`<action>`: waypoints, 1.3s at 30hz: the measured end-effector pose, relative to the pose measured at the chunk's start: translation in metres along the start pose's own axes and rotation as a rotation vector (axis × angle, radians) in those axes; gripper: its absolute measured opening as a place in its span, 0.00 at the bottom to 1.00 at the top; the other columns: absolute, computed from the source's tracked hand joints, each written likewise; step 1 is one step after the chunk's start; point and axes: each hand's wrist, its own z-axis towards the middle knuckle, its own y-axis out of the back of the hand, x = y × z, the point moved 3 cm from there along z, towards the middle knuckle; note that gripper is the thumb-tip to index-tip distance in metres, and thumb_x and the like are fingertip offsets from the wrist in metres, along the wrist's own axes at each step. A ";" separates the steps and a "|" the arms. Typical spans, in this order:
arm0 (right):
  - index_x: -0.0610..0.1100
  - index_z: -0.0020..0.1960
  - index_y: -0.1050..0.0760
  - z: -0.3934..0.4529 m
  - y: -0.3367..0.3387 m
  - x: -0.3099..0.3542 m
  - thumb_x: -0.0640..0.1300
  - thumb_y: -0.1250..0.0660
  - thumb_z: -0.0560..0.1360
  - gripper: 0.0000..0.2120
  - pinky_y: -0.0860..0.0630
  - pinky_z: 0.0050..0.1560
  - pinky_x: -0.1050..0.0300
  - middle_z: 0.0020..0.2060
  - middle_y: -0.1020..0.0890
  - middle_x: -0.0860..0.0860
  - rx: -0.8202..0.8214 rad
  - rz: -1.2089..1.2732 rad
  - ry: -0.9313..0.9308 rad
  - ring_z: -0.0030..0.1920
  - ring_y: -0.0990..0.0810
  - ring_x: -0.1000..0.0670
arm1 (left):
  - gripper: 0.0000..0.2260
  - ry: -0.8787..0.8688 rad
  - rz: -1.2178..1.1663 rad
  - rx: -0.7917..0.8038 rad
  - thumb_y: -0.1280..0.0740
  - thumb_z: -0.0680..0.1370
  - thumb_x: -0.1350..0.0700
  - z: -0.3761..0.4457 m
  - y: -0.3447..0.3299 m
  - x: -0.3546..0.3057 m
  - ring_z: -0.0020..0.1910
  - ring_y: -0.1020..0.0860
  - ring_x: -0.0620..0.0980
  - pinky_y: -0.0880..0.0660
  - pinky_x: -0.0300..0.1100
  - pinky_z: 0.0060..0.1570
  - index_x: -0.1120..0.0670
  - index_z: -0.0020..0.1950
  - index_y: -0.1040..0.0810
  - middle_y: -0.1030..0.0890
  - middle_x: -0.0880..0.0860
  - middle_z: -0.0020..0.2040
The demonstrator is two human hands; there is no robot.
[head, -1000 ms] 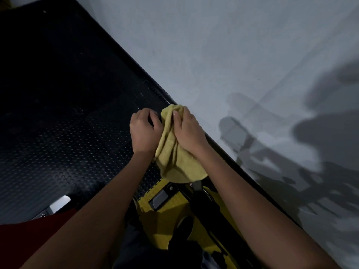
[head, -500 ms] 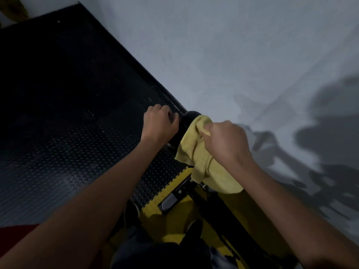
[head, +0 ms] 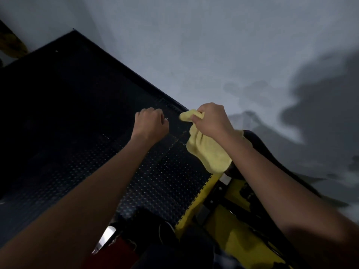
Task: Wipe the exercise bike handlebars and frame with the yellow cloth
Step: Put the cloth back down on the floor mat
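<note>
Grey wall [head: 213,45] and a black studded floor mat [head: 77,133] fill the background. Since a moment ago, the right hand [head: 210,118] has lifted the yellow cloth [head: 207,150] off the dark handlebar [head: 258,144], which now shows bare behind the wrist. That hand is clenched on the cloth's top, the rest hanging. The left hand [head: 150,125] is a closed fist just beside it; whether it grips anything is unclear. Below sits the bike's yellow frame [head: 239,237].

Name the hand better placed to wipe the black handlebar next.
Right. The right hand already grips the cloth, which hangs against the handlebar. The left hand is a closed fist with no cloth, farther away.
</note>
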 end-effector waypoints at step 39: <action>0.46 0.60 0.20 0.237 -0.136 0.068 0.45 0.30 0.72 0.17 0.21 0.52 0.50 0.57 0.19 0.48 -0.292 0.279 -0.578 0.55 0.19 0.47 | 0.12 -0.638 0.209 0.314 0.37 0.77 0.48 0.322 -0.066 0.121 0.47 0.21 0.57 0.31 0.51 0.53 0.54 0.46 0.19 0.18 0.55 0.44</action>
